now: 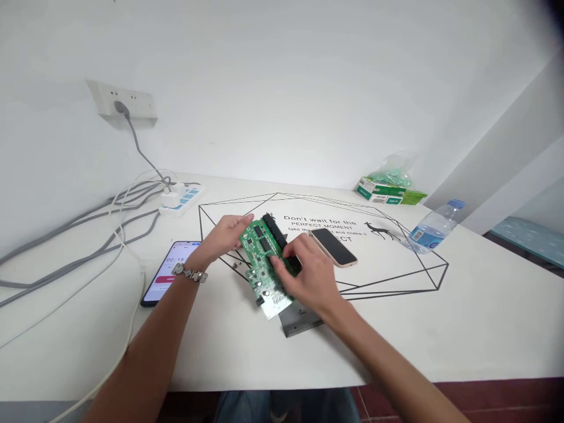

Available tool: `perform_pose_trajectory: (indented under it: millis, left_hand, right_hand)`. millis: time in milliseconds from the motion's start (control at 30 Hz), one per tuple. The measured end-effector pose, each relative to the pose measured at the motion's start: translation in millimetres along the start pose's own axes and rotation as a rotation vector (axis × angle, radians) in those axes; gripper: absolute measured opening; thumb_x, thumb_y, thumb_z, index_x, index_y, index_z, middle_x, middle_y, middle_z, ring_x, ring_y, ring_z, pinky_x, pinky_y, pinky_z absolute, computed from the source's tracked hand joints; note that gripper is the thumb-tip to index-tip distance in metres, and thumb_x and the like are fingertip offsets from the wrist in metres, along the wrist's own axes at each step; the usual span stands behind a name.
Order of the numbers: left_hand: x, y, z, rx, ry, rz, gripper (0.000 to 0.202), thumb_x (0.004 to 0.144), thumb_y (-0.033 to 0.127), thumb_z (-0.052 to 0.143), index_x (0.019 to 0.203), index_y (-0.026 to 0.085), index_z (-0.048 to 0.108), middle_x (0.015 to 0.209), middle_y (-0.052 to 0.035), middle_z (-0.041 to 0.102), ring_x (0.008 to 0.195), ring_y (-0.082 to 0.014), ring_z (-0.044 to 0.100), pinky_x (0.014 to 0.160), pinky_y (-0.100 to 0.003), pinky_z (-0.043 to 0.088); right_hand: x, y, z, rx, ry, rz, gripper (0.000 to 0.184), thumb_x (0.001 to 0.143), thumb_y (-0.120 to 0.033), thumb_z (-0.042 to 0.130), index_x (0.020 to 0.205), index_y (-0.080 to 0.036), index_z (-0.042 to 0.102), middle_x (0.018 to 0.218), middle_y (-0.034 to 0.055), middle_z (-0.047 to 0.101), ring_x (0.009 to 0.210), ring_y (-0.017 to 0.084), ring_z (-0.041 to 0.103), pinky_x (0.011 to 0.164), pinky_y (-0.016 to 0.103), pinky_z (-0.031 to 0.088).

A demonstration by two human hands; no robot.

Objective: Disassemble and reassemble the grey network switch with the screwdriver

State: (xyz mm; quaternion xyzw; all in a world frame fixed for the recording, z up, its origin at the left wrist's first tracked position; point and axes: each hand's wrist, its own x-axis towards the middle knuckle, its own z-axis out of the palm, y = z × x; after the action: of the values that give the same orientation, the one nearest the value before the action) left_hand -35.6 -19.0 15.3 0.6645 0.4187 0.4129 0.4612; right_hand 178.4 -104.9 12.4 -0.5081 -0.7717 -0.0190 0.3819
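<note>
A green circuit board (259, 249) with black connectors along one edge is held tilted above the white table. My left hand (224, 233) grips its upper left edge, and my right hand (308, 276) presses its fingers on the board's right side. Below the board, a grey metal plate (299, 322) lies partly hidden. Just right of the board, a smartphone in a beige case (333, 247) lies with its black face up, close to my right hand. A second smartphone (171, 270) showing a timer lies left of my left wrist, which wears a metal bracelet (189, 273).
A white power strip (183, 200) sits at the back left, with grey cables (79, 241) trailing along the table. A wall socket (121, 103) is above it. A water bottle (434, 226) lies at the right, and green packaging (388, 189) stands at the back. A black line-art print covers the tabletop.
</note>
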Motion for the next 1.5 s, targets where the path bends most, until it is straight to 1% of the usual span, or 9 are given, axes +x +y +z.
perform_pose_trajectory:
  millis: [100, 167, 233, 467, 700, 867, 1033, 1267, 1500]
  left_hand:
    - [4.3, -0.1, 3.3, -0.024, 0.219, 0.068, 0.051, 0.092, 0.064, 0.050, 0.066, 0.021, 0.038, 0.053, 0.0076, 0.025, 0.043, -0.0072, 0.028, 0.042, -0.020, 0.029]
    - [6.9, -1.7, 5.6, -0.015, 0.333, 0.093, 0.051, 0.092, 0.063, 0.050, 0.066, 0.022, 0.035, 0.054, 0.0076, 0.023, 0.043, -0.0081, 0.031, 0.044, -0.021, 0.036]
    - [9.0, -4.8, 9.1, -0.002, 0.398, 0.099, 0.051, 0.092, 0.062, 0.049, 0.065, 0.022, 0.032, 0.054, 0.0073, 0.023, 0.044, -0.0086, 0.033, 0.044, -0.021, 0.038]
    - [16.6, -22.1, 33.3, -0.142, 0.450, 0.018, 0.045, 0.097, 0.058, 0.038, 0.069, 0.024, 0.029, 0.054, 0.0070, 0.026, 0.044, -0.0090, 0.030, 0.042, -0.022, 0.028]
    - [23.1, -24.7, 31.6, -0.171, 0.473, -0.101, 0.027, 0.093, 0.035, 0.031, 0.069, 0.024, 0.025, 0.054, 0.0062, 0.027, 0.044, -0.0096, 0.029, 0.043, -0.023, 0.028]
    - [22.2, -23.6, 31.0, -0.164, 0.528, -0.063, 0.033, 0.094, 0.034, 0.028, 0.063, 0.023, 0.033, 0.049, 0.0031, 0.036, 0.044, -0.0107, 0.035, 0.042, -0.023, 0.030]
    - [18.1, -20.0, 37.2, -0.216, 0.543, 0.035, 0.035, 0.089, 0.028, 0.037, 0.056, 0.019, 0.046, 0.044, 0.0011, 0.044, 0.040, -0.0094, 0.037, 0.040, -0.021, 0.030]
    - [21.2, -28.6, 35.5, -0.340, 0.491, 0.213, 0.023, 0.072, 0.031, 0.050, 0.055, 0.017, 0.055, 0.047, -0.0002, 0.047, 0.041, -0.0093, 0.041, 0.038, -0.019, 0.029]
    - [22.4, -32.7, 33.6, -0.362, 0.491, 0.203, 0.021, 0.071, 0.032, 0.051, 0.056, 0.017, 0.057, 0.050, -0.0005, 0.049, 0.043, -0.0102, 0.044, 0.040, -0.019, 0.033]
  right_hand:
    - [16.3, 34.6, -16.4, 0.202, -0.054, 0.073, 0.034, 0.085, -0.050, 0.065, 0.099, -0.021, 0.056, 0.081, 0.0003, 0.060, 0.068, 0.015, 0.054, 0.061, 0.027, 0.040]
    - [20.4, 54.1, -20.0, 0.473, -0.409, 0.114, 0.033, 0.090, -0.053, 0.058, 0.084, -0.021, 0.055, 0.063, -0.0035, 0.056, 0.056, 0.013, 0.052, 0.054, 0.025, 0.037]
    - [17.3, 65.3, -16.8, 0.622, -0.546, 0.179, 0.044, 0.093, -0.056, 0.054, 0.066, -0.022, 0.044, 0.045, -0.0070, 0.045, 0.042, 0.010, 0.043, 0.045, 0.023, 0.030]
    - [-10.1, 59.8, -0.9, 0.725, -0.361, 0.368, 0.032, 0.090, -0.050, 0.064, 0.079, -0.021, 0.056, 0.037, -0.0102, 0.044, 0.029, 0.009, 0.037, 0.035, 0.022, 0.023]
    - [-17.8, 56.1, 7.5, 0.759, -0.288, 0.299, 0.021, 0.082, -0.041, 0.076, 0.092, -0.023, 0.072, 0.050, -0.0076, 0.049, 0.044, 0.016, 0.062, 0.044, 0.026, 0.041]
    - [-25.9, 52.4, 11.6, 0.735, -0.258, 0.232, 0.023, 0.082, -0.031, 0.073, 0.103, -0.023, 0.075, 0.055, -0.0059, 0.052, 0.056, 0.020, 0.070, 0.052, 0.030, 0.050]
    - [-32.8, 53.7, 14.4, 0.675, -0.204, 0.145, 0.028, 0.078, -0.018, 0.068, 0.105, -0.022, 0.076, 0.057, -0.0039, 0.060, 0.057, 0.017, 0.067, 0.053, 0.028, 0.048]
    - [-34.0, 53.1, 15.2, 0.578, -0.164, 0.066, 0.032, 0.075, -0.015, 0.069, 0.106, -0.020, 0.076, 0.058, -0.0049, 0.061, 0.053, 0.012, 0.059, 0.054, 0.025, 0.046]
    - [-32.7, 50.5, 12.7, 0.554, -0.162, 0.031, 0.034, 0.075, -0.013, 0.069, 0.107, -0.022, 0.075, 0.058, -0.0061, 0.061, 0.053, 0.011, 0.057, 0.057, 0.026, 0.048]
